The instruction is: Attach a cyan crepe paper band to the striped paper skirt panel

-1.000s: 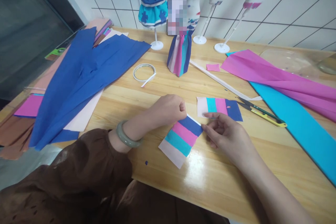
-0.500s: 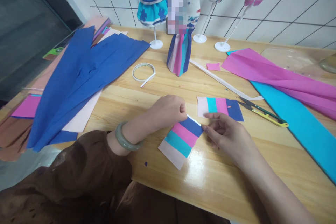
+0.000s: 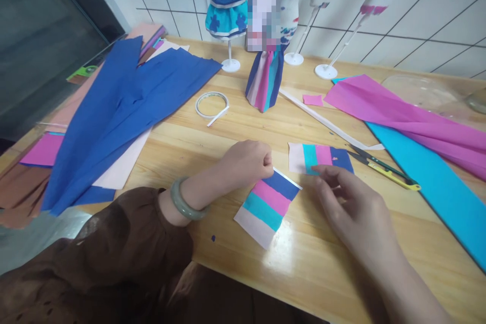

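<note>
My left hand is closed in a pinch at the upper left corner of a striped crepe paper piece. Blue, pink, teal and pale pink bands run across this piece, and a narrow white strip lines its blue edge. To the right, my right hand hangs over the table with thumb and forefinger apart, holding nothing. Just beyond its fingertips lies a second striped piece in the same colours, and its fingers overlap that piece's near edge in the view. Thread snips with yellow and black handles lie beside it.
A tape roll lies behind my left hand. Blue crepe paper covers the left side; pink and turquoise sheets lie on the right. Small dress forms, one in a tiered blue dress, stand along the tiled wall.
My right hand has let go of the striped piece's right corner and moved away to the right. My left hand keeps its pinch. The whole view has shifted slightly.
</note>
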The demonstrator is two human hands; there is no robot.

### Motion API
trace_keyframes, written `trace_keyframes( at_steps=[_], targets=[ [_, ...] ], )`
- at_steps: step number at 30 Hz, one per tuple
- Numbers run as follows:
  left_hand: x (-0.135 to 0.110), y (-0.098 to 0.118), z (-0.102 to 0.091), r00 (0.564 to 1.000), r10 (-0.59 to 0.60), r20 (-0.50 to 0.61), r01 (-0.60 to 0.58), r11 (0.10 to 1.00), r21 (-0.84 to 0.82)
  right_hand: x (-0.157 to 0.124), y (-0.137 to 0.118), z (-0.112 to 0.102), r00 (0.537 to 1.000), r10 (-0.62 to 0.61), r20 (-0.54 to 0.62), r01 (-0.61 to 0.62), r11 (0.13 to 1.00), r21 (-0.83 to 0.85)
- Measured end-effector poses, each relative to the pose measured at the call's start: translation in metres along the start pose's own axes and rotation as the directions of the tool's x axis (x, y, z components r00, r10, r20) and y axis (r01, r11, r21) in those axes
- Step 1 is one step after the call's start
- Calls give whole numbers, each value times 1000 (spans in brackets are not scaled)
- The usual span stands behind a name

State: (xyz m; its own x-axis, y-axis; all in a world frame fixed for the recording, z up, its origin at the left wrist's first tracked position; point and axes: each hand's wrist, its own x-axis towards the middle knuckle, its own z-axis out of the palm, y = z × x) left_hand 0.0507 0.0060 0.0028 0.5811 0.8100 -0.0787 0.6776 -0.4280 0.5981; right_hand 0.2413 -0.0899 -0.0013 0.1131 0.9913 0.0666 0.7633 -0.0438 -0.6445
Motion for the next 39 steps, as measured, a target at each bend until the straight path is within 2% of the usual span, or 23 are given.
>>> trace_keyframes(
  at_steps=[2, 4, 7, 10, 19, 27, 35, 39],
  targets=[
    [0, 0, 0, 1000, -8, -1, 8, 1000, 0, -4, -3, 4, 981, -195, -16, 195, 981, -22],
    [-1, 1, 0, 1000, -11, -4, 11, 1000, 4, -6, -7, 11, 935, -353, 45, 354, 934, -35],
    [-2, 0, 1, 1000, -11, -23, 11, 1000, 11, -8, -9, 22, 867, -484, 114, 495, 864, -93],
    [-2, -1, 2, 999, -7, -48, 8, 1000, 12, -10, -6, 29, 826, -547, 133, 563, 809, -167],
    [-1, 1, -2, 998, -64, 8, 64, 998, -3, -16, -9, 31, 798, -546, 255, 602, 732, -320],
    [-1, 1, -8, 995, -68, 75, 75, 993, -87, -12, -21, 28, 799, -530, 285, 602, 703, -379],
    [1, -11, -9, 994, -104, -45, 100, 992, -82, -7, -23, 23, 800, -491, 344, 597, 709, -375],
    [0, -10, -10, 989, -146, -33, 141, 984, -111, -4, -26, 24, 803, -470, 366, 590, 712, -380]
  ],
)
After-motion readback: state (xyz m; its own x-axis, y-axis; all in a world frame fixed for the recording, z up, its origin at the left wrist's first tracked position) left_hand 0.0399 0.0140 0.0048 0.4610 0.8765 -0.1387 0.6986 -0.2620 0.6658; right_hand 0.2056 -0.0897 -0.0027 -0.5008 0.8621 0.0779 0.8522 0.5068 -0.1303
